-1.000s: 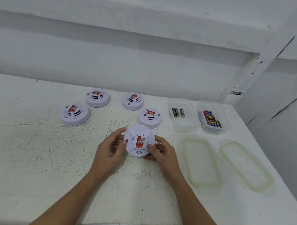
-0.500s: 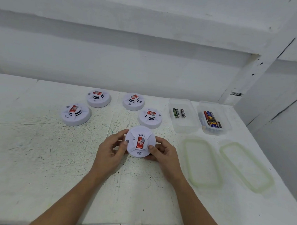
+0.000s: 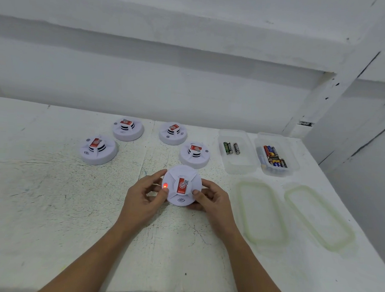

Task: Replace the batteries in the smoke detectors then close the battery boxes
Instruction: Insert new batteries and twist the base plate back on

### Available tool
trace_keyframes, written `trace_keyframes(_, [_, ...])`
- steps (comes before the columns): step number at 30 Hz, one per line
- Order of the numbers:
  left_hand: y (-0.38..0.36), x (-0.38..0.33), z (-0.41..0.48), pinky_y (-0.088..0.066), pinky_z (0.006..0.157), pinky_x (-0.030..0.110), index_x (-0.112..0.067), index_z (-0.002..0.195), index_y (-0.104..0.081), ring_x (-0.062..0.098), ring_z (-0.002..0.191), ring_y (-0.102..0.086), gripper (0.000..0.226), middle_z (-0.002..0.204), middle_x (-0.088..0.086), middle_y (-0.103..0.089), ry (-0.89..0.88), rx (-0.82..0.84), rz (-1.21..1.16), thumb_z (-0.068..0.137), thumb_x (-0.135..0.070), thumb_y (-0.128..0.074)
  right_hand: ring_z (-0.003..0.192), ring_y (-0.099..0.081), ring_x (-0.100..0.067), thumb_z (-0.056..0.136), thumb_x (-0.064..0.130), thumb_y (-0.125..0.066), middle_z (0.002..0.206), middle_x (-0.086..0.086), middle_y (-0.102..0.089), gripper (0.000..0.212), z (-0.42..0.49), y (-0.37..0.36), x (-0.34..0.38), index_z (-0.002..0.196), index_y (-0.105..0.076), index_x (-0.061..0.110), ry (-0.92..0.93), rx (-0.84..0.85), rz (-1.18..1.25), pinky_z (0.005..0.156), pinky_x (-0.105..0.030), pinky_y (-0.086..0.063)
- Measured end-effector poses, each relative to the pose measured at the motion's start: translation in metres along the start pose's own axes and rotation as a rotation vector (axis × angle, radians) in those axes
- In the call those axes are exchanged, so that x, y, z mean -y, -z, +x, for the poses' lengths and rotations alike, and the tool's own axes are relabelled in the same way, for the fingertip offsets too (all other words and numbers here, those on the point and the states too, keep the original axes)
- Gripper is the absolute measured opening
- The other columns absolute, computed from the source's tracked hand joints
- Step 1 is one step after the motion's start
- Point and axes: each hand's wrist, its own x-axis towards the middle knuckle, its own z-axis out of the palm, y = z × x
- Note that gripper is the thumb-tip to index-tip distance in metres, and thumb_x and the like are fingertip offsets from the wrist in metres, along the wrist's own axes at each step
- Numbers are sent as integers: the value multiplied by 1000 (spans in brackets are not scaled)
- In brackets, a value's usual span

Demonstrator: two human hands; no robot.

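- At the near middle of the counter (image 3: pixel 52 206), we hold one smoke detector (image 3: pixel 182 185) face up between both hands. We cannot tell whether it is resting on the surface or lifted just off it.
- Our left hand (image 3: pixel 145 194) takes the rim at 9 o'clock, thumb tip on the face at a glowing red light (image 3: pixel 165 185). Our right hand (image 3: pixel 211 198) takes the rim at 3 o'clock, thumb on top. Both grips are narrow and closed round the detector.
- We judge it a light, stiff, smooth plastic shell. It is best held by opposite sides of the rim, not by the raised slotted centre. The battery box is not visible and is probably underneath.
- Four other detectors (image 3: pixel 98 149) sit face up from 10 to 1 o'clock, each apart from the others.
- At 2 o'clock stand two open clear boxes. The nearer box (image 3: pixel 239 167) holds three batteries (image 3: pixel 230 148), and the farther box (image 3: pixel 294 163) holds a mixed heap.
- Two lids (image 3: pixel 262 211) lie flat at 3 o'clock.
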Motion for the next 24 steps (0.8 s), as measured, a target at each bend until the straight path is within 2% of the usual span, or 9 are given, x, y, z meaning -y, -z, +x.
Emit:
trace_keyframes(4, [2, 0, 2, -59, 69, 33, -26, 124, -63, 20, 80, -63, 49, 101, 3, -67, 35, 37, -32, 75, -21, -67, 91, -71, -29, 88, 5, -64, 101, -16, -70, 35, 0, 0, 2, 121, -61, 15, 1, 22, 17, 76, -49, -59])
trace_keyframes(8, [6, 1, 5, -59, 76, 46, -29, 122, -64, 31, 86, -66, 50, 100, 3, -70, 89, 102, -97, 74, -19, -71, 93, -70, -30, 88, 1, -63, 102, -19, -68, 48, 0, 1, 4, 130, -55, 21, -11, 42, 49, 76, -49, -58])
trace_keyframes(11, [7, -1, 6, -58, 75, 51, -27, 121, -65, 30, 87, -66, 50, 99, 7, -69, 127, 123, -183, 74, -14, -73, 93, -70, -30, 88, 2, -63, 102, -18, -69, 47, 0, 1, 5, 130, -56, 22, -6, 63, 44, 76, -50, -58])
trace_keyframes(14, [7, -2, 6, -58, 75, 51, -25, 121, -66, 25, 83, -65, 49, 99, 9, -69, 125, 128, -191, 75, -9, -73, 93, -70, -30, 87, 2, -64, 101, -18, -69, 47, 0, 2, 5, 130, -56, 21, -6, 68, 41, 76, -50, -58])
trace_keyframes(20, [8, 0, 7, -59, 74, 47, -28, 120, -66, 32, 85, -66, 50, 100, 7, -69, 113, 132, -173, 72, -15, -73, 92, -70, -30, 86, 2, -65, 101, -20, -69, 46, 0, 2, 5, 127, -59, 23, -5, 65, 57, 75, -49, -58])
trace_keyframes(24, [7, 0, 7, -59, 73, 47, -25, 121, -65, 38, 89, -64, 50, 101, 10, -69, 124, 135, -201, 77, -4, -74, 93, -70, -31, 86, 2, -65, 101, -20, -68, 47, 1, 2, 4, 128, -58, 21, -6, 63, 52, 76, -51, -58])
